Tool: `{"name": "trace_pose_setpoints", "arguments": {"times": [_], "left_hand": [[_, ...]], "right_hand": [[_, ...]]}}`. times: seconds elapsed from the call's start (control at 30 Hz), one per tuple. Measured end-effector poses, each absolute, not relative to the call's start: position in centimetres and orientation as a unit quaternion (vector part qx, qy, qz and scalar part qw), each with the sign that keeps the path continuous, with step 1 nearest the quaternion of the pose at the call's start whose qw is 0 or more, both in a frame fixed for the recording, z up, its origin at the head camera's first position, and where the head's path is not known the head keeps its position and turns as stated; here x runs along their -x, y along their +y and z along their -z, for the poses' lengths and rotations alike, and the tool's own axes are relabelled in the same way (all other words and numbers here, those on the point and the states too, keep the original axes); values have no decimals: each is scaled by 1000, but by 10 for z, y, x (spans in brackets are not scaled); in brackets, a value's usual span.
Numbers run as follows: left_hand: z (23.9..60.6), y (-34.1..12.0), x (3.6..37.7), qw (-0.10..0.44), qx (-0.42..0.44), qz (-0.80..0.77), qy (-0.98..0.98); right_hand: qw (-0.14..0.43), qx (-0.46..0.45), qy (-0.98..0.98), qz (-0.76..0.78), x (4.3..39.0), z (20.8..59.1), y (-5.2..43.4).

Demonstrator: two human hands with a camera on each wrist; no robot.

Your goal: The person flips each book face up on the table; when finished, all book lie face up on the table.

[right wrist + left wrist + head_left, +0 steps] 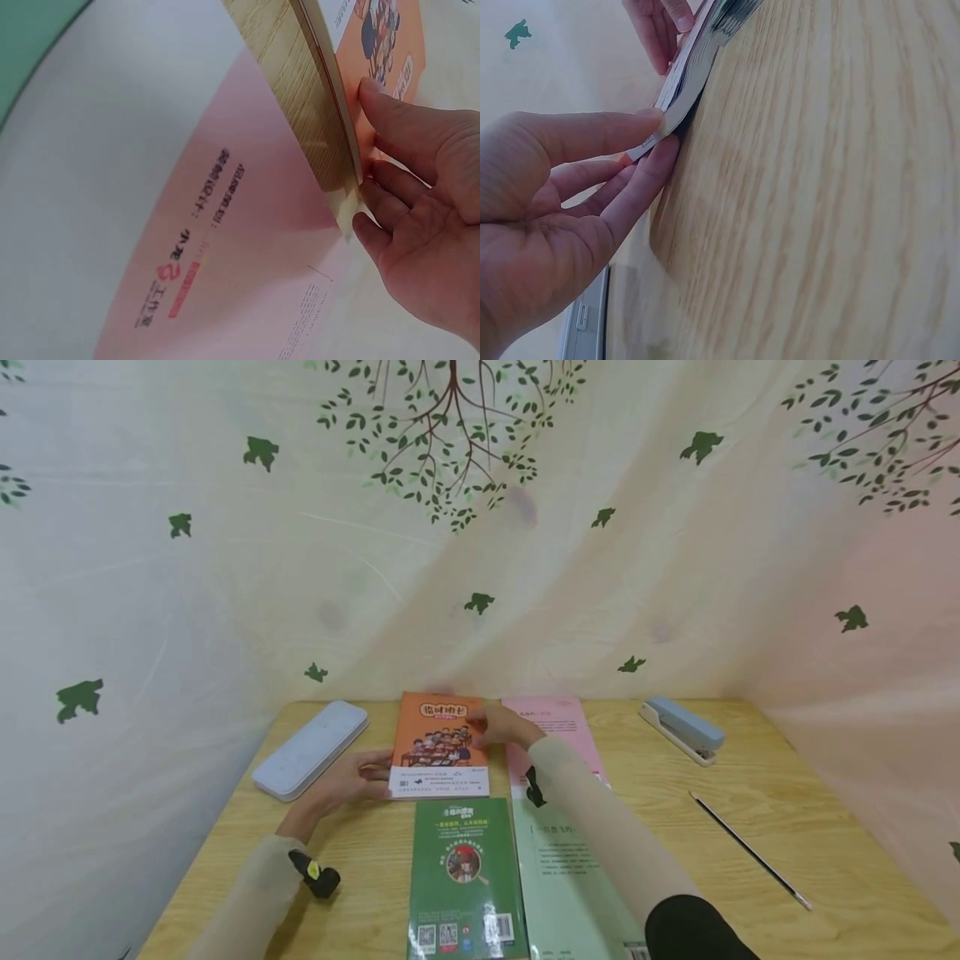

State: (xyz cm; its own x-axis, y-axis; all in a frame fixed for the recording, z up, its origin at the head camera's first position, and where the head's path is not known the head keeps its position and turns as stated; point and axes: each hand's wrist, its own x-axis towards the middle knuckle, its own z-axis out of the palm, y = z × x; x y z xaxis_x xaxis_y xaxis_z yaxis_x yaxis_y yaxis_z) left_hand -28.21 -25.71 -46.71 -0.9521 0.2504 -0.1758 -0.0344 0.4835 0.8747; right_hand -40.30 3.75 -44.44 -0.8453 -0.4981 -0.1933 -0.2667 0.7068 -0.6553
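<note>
An orange book (440,745) with a white band along its bottom lies face up at the back of the table. My left hand (347,783) pinches its left edge; in the left wrist view the thumb is on top, with fingers (641,176) beneath the slightly bent pages. At the opposite edge my right hand (501,725) grips the book, its thumb on the orange cover in the right wrist view. A green book (465,877) lies just in front of it. To the right are a pink book (551,717) and a pale green book (570,868), partly hidden by my right forearm.
A pale pencil case (311,750) lies at the back left. At the back right stands a blue and white stapler (681,729), with a thin dark pen (750,850) in front of it. A cloth curtain (480,560) hangs behind the wooden table (360,877).
</note>
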Motion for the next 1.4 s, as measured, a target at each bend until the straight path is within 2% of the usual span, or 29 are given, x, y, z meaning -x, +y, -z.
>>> {"name": "trace_pose_setpoints", "arguments": {"times": [0.37,0.83,1.4], "left_hand": [[469,-255,286,135,-64,-502,852],[468,-251,291,158,-95,-508,841],[461,-238,289,158,-51,-470,867]], "right_hand": [[169,240,908,300,404,441,44],[167,245,916,269,411,444,53],[174,247,913,274,407,444,55]]}}
